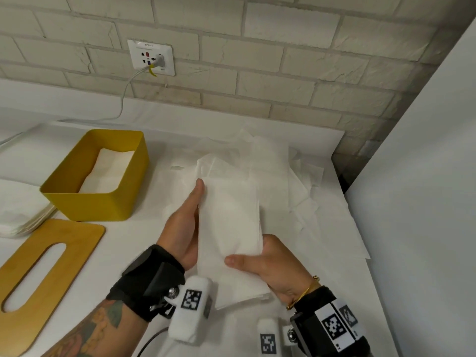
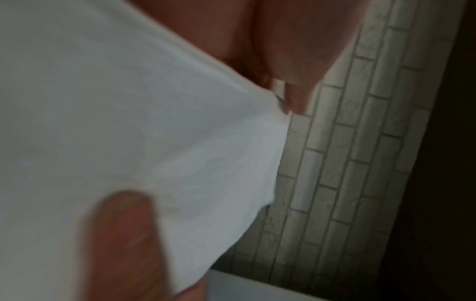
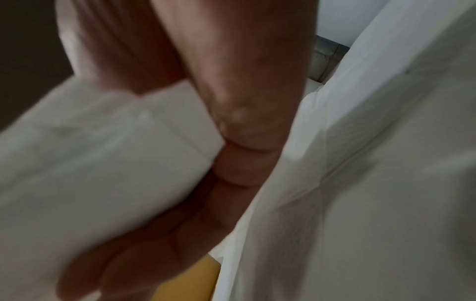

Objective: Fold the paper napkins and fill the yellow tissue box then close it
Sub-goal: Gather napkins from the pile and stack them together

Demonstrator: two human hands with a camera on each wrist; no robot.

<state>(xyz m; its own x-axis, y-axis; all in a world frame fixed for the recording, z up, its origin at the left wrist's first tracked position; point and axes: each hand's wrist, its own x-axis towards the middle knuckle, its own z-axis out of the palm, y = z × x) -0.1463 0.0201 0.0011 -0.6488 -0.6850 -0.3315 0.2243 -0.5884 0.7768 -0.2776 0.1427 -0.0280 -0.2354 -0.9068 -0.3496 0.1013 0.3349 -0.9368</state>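
Observation:
I hold a long folded white napkin (image 1: 229,222) lengthwise above the table with both hands. My left hand (image 1: 185,222) grips its left edge, thumb on top and fingers hidden underneath. My right hand (image 1: 270,264) pinches its near end, with the thumb lying across the top. The left wrist view is filled by the napkin (image 2: 128,122), and the right wrist view shows the napkin (image 3: 90,163) against my fingers (image 3: 244,101). The open yellow tissue box (image 1: 85,202) stands to the left with folded napkins (image 1: 108,168) inside. Its wooden slotted lid (image 1: 72,235) lies flat in front of it.
Loose unfolded napkins (image 1: 283,176) lie spread over the table behind and right of my hands. A white stack (image 1: 23,217) sits at the far left edge. A brick wall with a socket (image 1: 151,57) and cable runs behind; a white panel (image 1: 425,176) stands at the right.

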